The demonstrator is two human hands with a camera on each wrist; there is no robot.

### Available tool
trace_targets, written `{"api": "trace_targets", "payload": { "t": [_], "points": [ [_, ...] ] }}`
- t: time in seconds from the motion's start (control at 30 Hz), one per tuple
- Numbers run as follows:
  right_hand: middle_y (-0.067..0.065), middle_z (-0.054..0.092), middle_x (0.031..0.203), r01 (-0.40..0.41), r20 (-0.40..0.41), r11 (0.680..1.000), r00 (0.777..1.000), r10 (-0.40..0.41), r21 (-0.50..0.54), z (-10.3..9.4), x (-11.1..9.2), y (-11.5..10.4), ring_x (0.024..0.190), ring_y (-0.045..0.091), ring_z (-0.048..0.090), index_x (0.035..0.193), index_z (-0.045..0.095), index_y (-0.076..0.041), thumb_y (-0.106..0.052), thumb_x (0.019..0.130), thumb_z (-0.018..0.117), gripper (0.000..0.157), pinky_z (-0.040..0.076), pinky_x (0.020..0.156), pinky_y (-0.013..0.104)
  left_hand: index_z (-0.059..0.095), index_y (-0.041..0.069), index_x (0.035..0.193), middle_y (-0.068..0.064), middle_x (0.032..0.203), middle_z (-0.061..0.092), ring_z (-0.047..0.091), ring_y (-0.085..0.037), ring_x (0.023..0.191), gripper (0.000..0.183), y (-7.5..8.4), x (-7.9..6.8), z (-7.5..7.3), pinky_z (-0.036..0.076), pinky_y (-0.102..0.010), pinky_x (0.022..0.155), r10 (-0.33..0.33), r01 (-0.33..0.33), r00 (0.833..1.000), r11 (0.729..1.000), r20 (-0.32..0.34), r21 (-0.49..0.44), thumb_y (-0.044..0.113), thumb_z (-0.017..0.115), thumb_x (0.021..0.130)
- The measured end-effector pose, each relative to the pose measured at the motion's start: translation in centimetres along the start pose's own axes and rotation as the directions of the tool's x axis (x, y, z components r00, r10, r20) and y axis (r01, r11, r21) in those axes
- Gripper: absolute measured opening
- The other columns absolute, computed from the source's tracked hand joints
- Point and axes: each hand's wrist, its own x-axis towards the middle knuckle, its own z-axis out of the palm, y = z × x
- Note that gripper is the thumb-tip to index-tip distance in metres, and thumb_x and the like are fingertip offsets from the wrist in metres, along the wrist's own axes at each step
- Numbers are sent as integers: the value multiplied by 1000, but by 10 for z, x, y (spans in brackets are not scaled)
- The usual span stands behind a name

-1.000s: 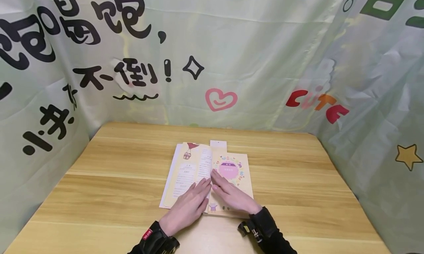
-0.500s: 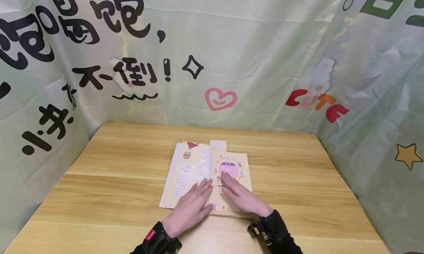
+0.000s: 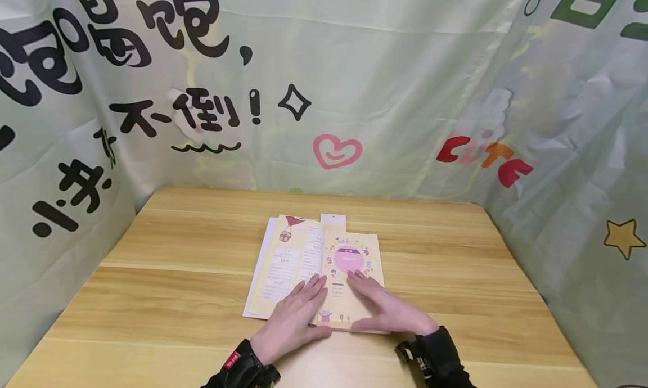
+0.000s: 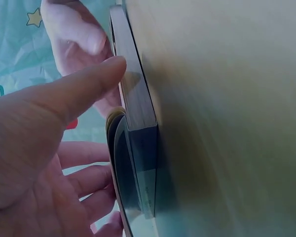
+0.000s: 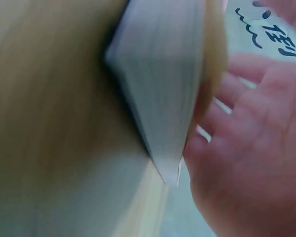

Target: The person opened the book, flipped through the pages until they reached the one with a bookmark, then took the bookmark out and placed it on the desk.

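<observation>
An open book (image 3: pixel 283 264) lies on the wooden table, its left page printed with text and a balloon drawing, its right page (image 3: pixel 349 261) with a pink circle and small pictures. My left hand (image 3: pixel 293 319) rests with straight fingers across the lower part of the left page, near the fold. Its thumb reaches over the book's bottom edge in the left wrist view. On the lower right of the right page lies my right hand (image 3: pixel 387 309), fingers extended. The thick page block (image 5: pixel 160 94) shows beside the right palm in the right wrist view. A pale tab (image 3: pixel 333 220) sticks out past the book's top.
The wooden table (image 3: pixel 455 264) spreads around the book on all sides. A pale green cloth (image 3: pixel 395 84) with printed lettering, a heart and a star hangs behind and beside it.
My right hand has slid from the fold toward the lower right of the right page. The left hand's thumb has spread outward from its fingers. The book has stayed in place.
</observation>
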Motion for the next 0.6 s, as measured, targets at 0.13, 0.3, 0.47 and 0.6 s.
{"api": "trace_targets", "payload": {
  "t": [0.13,0.3,0.47,0.6],
  "points": [
    [19,22,167,18,36,999,999,-17,-27,-2,-3,0,155,41,17,155,34,0,-40,76,86,103,17,123,65,57,1,140,-14,159,43,40,-29,149,74,0,0,0,34,-46,124,-2,2,1000,1000,-2,10,46,76,85],
    [18,24,167,9,53,999,999,-6,-48,-4,-4,-1,155,41,19,153,38,-1,-31,73,88,100,19,122,65,59,2,138,-14,158,44,41,-29,149,72,1,1,0,35,-47,123,-13,13,1000,1000,-2,9,44,79,83],
    [17,27,166,5,59,997,998,0,-77,-5,-6,-5,154,40,22,151,43,-1,-27,72,88,95,21,122,64,61,3,137,-14,158,45,42,-30,148,72,2,0,-1,36,-47,122,-14,14,1000,1000,2,20,44,81,81],
    [16,29,166,4,64,995,998,2,-101,-6,-6,-8,153,42,24,149,46,-1,-26,73,87,91,22,122,65,61,5,137,-14,157,46,42,-29,148,71,2,0,0,37,-47,122,-18,18,1000,999,1,32,44,81,81]
  ]
}}
